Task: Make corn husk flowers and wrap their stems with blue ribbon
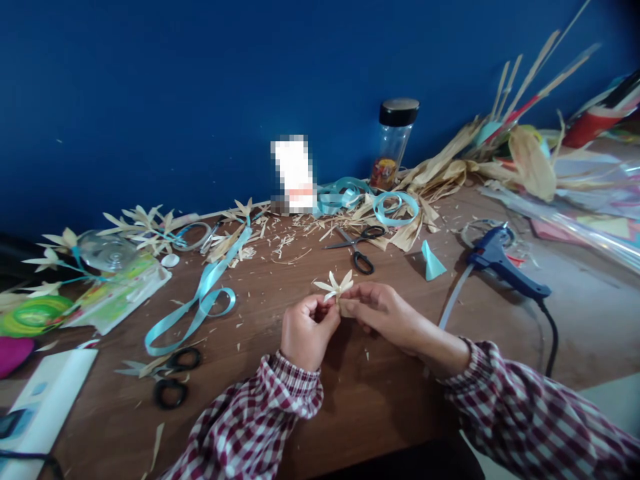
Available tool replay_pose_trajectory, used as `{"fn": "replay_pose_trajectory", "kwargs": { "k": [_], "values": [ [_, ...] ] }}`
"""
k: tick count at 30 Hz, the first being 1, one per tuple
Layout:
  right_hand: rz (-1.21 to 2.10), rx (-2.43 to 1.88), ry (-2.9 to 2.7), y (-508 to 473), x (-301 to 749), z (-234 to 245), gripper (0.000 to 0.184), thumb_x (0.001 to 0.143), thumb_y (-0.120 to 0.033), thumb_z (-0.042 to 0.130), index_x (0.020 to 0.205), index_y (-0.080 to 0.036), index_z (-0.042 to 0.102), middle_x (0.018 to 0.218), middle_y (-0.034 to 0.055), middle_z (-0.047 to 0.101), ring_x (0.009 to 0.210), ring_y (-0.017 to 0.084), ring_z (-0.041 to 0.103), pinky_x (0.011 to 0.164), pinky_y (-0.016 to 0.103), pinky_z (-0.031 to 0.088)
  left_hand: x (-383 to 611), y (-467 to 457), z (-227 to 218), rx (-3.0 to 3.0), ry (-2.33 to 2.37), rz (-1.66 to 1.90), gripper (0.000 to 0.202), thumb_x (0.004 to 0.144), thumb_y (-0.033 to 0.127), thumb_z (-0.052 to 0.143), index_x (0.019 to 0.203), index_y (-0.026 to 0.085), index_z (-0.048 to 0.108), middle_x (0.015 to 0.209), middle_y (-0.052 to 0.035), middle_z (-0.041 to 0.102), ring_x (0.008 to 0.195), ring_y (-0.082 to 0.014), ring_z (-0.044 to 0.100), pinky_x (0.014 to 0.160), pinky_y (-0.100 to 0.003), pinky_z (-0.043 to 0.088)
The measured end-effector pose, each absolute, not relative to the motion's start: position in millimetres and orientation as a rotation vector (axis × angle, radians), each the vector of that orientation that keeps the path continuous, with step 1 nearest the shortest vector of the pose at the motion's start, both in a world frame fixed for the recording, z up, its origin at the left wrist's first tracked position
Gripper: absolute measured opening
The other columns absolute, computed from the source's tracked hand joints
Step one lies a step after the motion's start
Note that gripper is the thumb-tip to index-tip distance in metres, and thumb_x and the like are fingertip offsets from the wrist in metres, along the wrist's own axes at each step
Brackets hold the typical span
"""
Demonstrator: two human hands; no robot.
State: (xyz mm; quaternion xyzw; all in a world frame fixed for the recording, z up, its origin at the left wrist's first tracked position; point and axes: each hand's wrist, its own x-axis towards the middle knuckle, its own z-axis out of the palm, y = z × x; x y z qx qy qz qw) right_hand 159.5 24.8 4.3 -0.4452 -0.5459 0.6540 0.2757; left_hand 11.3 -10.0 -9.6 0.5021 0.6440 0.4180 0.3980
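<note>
A small flower of pale dried corn husk (336, 285) stands upright between my hands, its narrow petals spread at the top. My left hand (307, 330) pinches its base between thumb and fingertips. From the other side my right hand (385, 317) closes thumb and fingers on the same base, fingertips meeting those of the left. The lowest part of the flower is hidden by my fingers. Beyond them on the table lie black-handled scissors (361, 247), spread apart. To the right is a folded light-blue piece (432, 262), near a blue glue gun (505, 263).
A second pair of scissors (167, 380) and a curled blue ribbon (200, 307) lie at left. Finished husk flowers (145, 220) rest behind. A black-lidded jar (393, 147) stands by the wall, beside dried husks (440, 163). The glue gun's cord (553, 340) runs off the right side.
</note>
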Motion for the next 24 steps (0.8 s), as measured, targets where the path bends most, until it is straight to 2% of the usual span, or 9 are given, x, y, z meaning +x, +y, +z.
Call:
{"fn": "replay_pose_trajectory", "kwargs": {
  "k": [4,10,13,19,24],
  "values": [
    [1.701,-1.198,-1.411,24.5,157.7,1.2,0.025,0.074,-0.037,0.061,0.083,-0.013,0.062,0.063,-0.0018,0.056,0.045,0.005,0.039,0.042,0.020,0.028,11.9,-11.3,-4.6,1.328,1.654,1.016,0.020,0.072,0.033,0.061,0.071,0.014,0.067,0.057,-0.0017,0.064,0.052,-0.0125,0.055,0.051,-0.021,0.043],
    [1.637,-1.234,-1.293,24.3,152.8,-4.1,0.031,0.068,-0.043,0.068,0.072,-0.014,0.059,0.058,-0.0032,0.053,0.042,0.005,0.036,0.037,0.019,0.024,17.8,-10.4,0.9,1.377,1.722,1.017,0.013,0.070,0.025,0.061,0.073,0.015,0.069,0.060,-0.0024,0.067,0.052,-0.0134,0.059,0.053,-0.022,0.045],
    [1.633,-1.203,-1.264,25.1,152.9,-6.8,0.031,0.068,-0.044,0.068,0.070,-0.015,0.058,0.056,-0.0042,0.051,0.040,0.004,0.033,0.037,0.019,0.023,19.8,-11.0,1.6,1.366,1.713,1.024,0.016,0.071,0.029,0.062,0.073,0.014,0.069,0.060,-0.0034,0.067,0.052,-0.0134,0.059,0.053,-0.023,0.045],
    [1.662,-1.145,-1.307,27.2,158.5,-7.0,0.032,0.070,-0.046,0.067,0.070,-0.015,0.056,0.052,-0.0063,0.046,0.042,0.005,0.035,0.039,0.019,0.024,10.2,-9.0,-5.1,1.042,1.437,0.985,0.027,0.069,0.036,0.068,0.081,0.013,0.070,0.068,-0.0053,0.069,0.060,-0.0135,0.061,0.061,-0.026,0.051],
    [1.702,-1.128,-1.300,27.6,160.2,-4.2,0.035,0.071,-0.048,0.066,0.070,-0.015,0.055,0.052,-0.0066,0.046,0.041,0.004,0.034,0.039,0.018,0.024,0.6,-3.9,-10.1,0.806,1.219,0.905,0.030,0.068,0.036,0.070,0.088,0.014,0.069,0.077,-0.0050,0.069,0.063,-0.0113,0.061,0.064,-0.026,0.053]
  ]
}}
